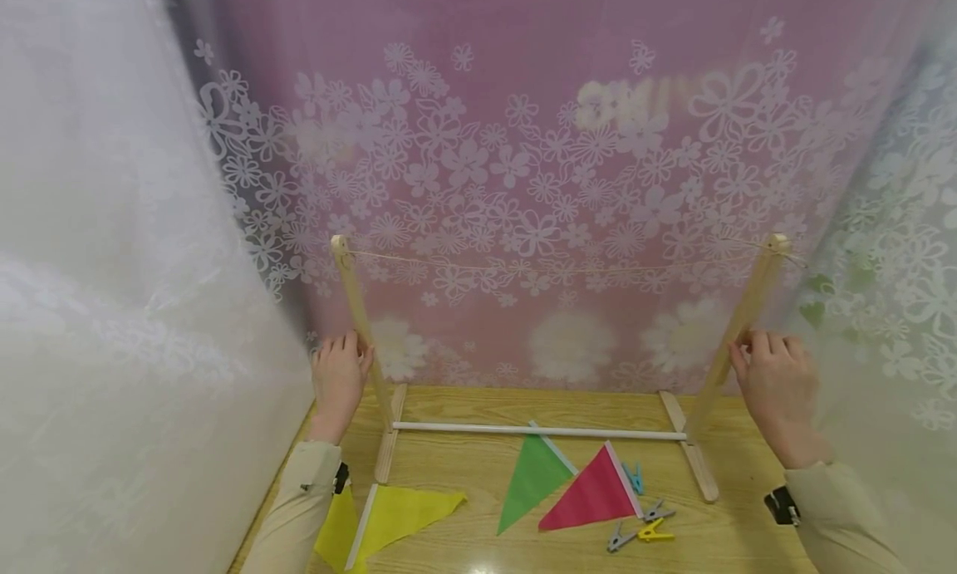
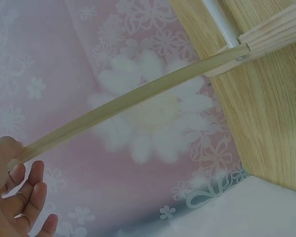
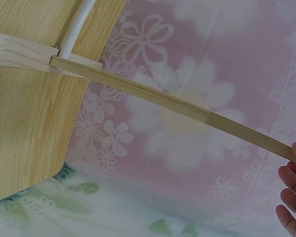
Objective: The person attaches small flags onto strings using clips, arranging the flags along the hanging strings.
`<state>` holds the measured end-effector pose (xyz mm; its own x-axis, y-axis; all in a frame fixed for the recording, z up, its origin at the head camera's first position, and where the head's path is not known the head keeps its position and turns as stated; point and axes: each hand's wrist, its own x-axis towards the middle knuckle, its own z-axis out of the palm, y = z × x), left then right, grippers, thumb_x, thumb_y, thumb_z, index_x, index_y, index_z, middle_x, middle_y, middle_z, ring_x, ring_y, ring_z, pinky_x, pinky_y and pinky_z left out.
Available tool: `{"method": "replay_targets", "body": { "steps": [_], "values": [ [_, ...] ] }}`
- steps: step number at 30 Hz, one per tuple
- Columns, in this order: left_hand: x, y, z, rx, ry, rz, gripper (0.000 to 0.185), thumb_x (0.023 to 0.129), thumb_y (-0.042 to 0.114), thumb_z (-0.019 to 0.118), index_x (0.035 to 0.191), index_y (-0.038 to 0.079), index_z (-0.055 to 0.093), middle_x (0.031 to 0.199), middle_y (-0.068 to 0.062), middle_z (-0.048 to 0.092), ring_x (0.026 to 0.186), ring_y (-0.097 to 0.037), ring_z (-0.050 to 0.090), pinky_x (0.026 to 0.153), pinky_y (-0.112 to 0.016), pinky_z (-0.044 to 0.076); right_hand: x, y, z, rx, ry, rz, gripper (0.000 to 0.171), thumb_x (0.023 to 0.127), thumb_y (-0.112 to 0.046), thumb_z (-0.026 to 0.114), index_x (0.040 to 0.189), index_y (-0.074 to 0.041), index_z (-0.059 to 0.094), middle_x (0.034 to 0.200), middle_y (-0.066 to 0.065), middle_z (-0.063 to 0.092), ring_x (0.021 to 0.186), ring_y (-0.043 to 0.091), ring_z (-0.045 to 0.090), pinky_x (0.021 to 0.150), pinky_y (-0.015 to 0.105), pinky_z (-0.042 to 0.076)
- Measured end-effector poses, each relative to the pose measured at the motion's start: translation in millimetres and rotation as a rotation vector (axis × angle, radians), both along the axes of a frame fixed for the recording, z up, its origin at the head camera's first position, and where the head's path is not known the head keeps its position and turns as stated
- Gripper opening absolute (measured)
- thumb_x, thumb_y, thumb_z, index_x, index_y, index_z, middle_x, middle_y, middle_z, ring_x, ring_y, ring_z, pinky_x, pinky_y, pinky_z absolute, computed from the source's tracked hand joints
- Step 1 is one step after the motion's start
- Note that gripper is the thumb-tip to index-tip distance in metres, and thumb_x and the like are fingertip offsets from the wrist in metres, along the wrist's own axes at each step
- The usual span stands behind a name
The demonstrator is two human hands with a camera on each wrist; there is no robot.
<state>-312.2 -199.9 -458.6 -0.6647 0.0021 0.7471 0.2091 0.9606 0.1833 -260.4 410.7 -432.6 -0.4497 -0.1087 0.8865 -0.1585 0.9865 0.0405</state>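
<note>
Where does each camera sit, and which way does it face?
Head: worn there, facing forward and down at the left post, right post and white rod; left hand, right hand and sleeves show.
Left wrist: worn there, looking along the left post to the tabletop; left hand, lower left.
Right wrist: likewise, along the right post; right hand, right edge.
Both wrist views share the white rod and the tabletop.

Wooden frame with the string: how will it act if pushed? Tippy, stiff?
Likely tippy front to back: its tall posts stand on short feet. Probably light for its size, since the posts look slim and wooden. May skew sideways, as only a thin white rod and a sagging string visibly join the posts.
</note>
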Motion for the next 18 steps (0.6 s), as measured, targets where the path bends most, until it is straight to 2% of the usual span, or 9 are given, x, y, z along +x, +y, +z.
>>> {"method": "replay_targets", "body": {
  "steps": [12, 18],
  "values": [
    [1.3, -0.9, 2.6, -0.006, -0.043, 0.003, 0.024, 0.095, 0.022, 0.075, 0.086, 0.007, 0.058, 0.076, -0.013, 0.062, 0.082, -0.039, 0.059, 0.068, -0.049, 0.046, 2.6, -1.7, -0.7, -0.052, -0.002, 0.001, 0.025, 0.081, -0.005, 0.082, 0.087, 0.007, 0.061, 0.077, 0.026, 0.064, 0.074, 0.051, 0.057, 0.064, 0.060, 0.046],
    [1.3, -2.5, 1.4, -0.005, -0.028, 0.001, 0.024, 0.095, 0.022, 0.075, 0.086, 0.006, 0.059, 0.076, -0.013, 0.062, 0.079, -0.038, 0.058, 0.066, -0.048, 0.045, 1.5, -2.8, 0.0, -0.069, -0.014, 0.012, 0.026, 0.081, -0.005, 0.083, 0.089, 0.007, 0.061, 0.079, 0.026, 0.065, 0.078, 0.051, 0.057, 0.068, 0.061, 0.047]
  ]
}}
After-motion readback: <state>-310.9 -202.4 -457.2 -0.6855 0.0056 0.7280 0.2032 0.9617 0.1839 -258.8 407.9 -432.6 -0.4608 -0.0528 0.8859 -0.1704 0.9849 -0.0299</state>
